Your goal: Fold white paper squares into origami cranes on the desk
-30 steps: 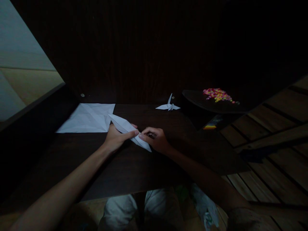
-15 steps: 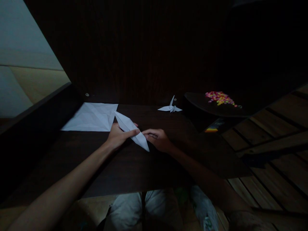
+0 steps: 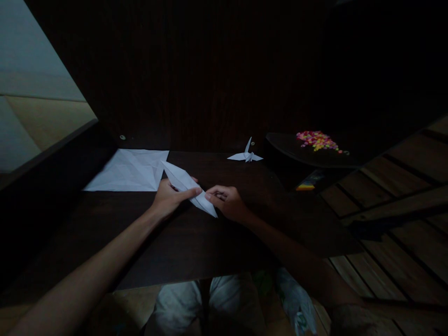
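Observation:
A long white folded paper point(image 3: 184, 178), pointed at both ends, slants over the dark table between my hands. My left hand point(image 3: 170, 195) is closed on it from the left, thumb across its top face and fingers underneath. On its right edge, near the lower point, my right hand point(image 3: 228, 200) pinches the paper between thumb and curled fingers. Behind my left hand lies a creased white sheet point(image 3: 131, 169), its right corner close to the folded paper's upper tip. Farther back sits a white origami crane point(image 3: 248, 156) with its wings spread.
Small pink and yellow pieces point(image 3: 320, 140) lie heaped on a rounded dark shelf point(image 3: 280, 140) at the right. A dark panel point(image 3: 210, 84) rises behind the table point(image 3: 168, 247), and a low dark board point(image 3: 45, 158) borders its left. Below the front edge hangs a plastic bag point(image 3: 297, 298).
My right thumb has moved onto the folded paper's top face, near its right edge. My left hand keeps its hold, and the view has shifted slightly.

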`<action>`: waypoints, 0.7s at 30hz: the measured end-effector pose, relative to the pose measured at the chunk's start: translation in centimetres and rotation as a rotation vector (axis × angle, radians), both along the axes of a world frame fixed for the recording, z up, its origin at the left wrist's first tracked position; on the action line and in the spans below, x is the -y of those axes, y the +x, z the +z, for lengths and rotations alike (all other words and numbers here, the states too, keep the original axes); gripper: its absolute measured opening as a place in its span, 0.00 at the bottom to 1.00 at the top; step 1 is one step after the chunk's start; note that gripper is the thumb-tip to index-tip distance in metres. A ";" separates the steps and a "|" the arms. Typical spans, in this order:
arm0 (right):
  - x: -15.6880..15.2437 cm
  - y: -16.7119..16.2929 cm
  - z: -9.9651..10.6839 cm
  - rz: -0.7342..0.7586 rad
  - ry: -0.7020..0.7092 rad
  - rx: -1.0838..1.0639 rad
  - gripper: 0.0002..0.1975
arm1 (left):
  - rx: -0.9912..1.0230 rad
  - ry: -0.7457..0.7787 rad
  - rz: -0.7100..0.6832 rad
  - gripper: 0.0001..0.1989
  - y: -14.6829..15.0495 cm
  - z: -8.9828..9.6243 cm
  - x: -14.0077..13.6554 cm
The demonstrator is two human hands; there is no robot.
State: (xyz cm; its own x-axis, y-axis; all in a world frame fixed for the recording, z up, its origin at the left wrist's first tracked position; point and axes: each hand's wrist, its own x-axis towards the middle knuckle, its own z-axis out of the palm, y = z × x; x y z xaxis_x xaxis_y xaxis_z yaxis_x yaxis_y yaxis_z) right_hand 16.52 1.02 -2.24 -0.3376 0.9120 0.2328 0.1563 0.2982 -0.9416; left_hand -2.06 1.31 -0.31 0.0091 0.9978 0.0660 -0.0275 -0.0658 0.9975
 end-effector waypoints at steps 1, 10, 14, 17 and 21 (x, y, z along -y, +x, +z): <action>0.0 0.0 0.0 -0.014 -0.010 -0.019 0.07 | 0.034 0.002 -0.001 0.21 0.0 -0.1 -0.1; -0.4 0.1 0.9 -0.158 -0.068 -0.172 0.07 | 0.070 0.035 -0.141 0.13 0.0 -0.1 -0.3; -0.3 -0.1 0.9 -0.136 -0.087 -0.203 0.09 | 0.000 0.038 -0.201 0.12 0.3 0.9 0.3; -0.4 -0.3 0.6 -0.148 -0.088 -0.216 0.10 | -0.043 0.070 -0.236 0.12 0.6 1.0 0.5; -0.5 -0.4 0.2 -0.188 -0.075 -0.229 0.11 | -0.067 0.191 -0.152 0.16 1.0 -0.2 0.3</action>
